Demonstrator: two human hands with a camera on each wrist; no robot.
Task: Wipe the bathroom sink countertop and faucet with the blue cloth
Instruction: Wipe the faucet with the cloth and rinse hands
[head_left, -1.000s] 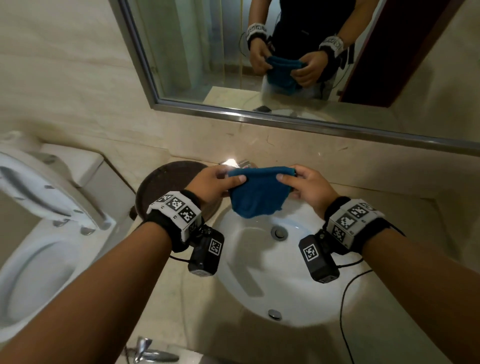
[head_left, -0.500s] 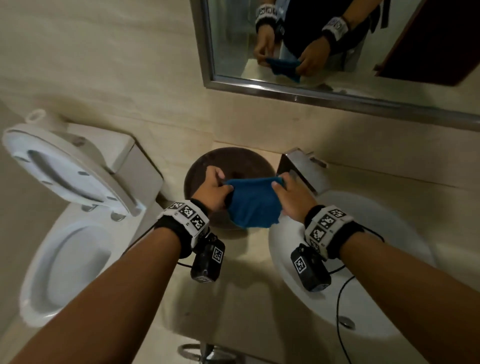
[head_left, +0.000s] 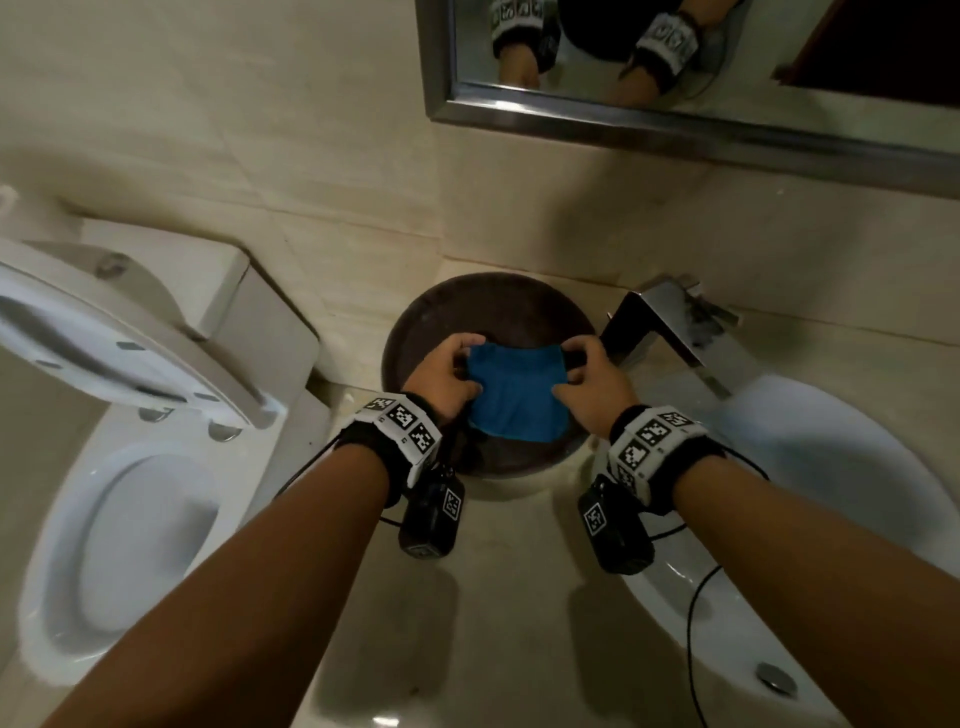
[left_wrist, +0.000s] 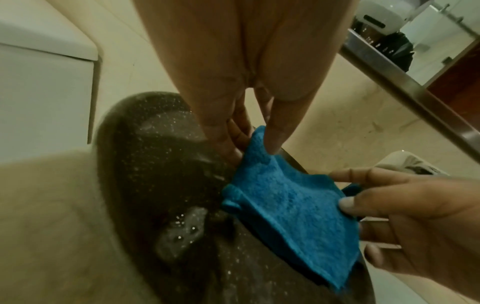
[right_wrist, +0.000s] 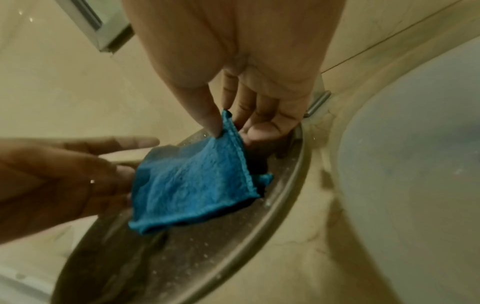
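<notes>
The blue cloth (head_left: 511, 397) is held spread between both hands, above a dark round tray (head_left: 524, 306) that rests on the beige tabletop (head_left: 498, 597). The cloth's upper left corner is pinched by the left hand (head_left: 441, 379), thumb against fingers, as is shown plainly in the left wrist view, where the left hand (left_wrist: 249, 86) is clamped on the blue cloth (left_wrist: 291, 207). The upper right corner is pinched by the right hand (head_left: 592, 382); in the right wrist view the hemmed edge of the blue cloth (right_wrist: 192, 185) is gripped between the thumb and fingers of the right hand (right_wrist: 249, 86). The lower part of the cloth hangs loose over the tray, and whether its bottom edge touches the tray cannot be told.

The tray's surface is speckled with droplets (left_wrist: 182, 226). A chrome faucet (head_left: 670, 327) stands just to the right of the tray, with the right hand near its spout. Further right of the tray, a white sink basin (head_left: 831, 493) is set into the tabletop, its overflow cap (head_left: 775, 677) visible near the front rim. Left of the tray, beyond the tabletop's edge, a white toilet (head_left: 104, 519) is seen with its seat (head_left: 93, 338) raised. On the wall behind the tray, to the right, a metal-framed mirror (head_left: 571, 111) is mounted, and both wrists are reflected in it.
</notes>
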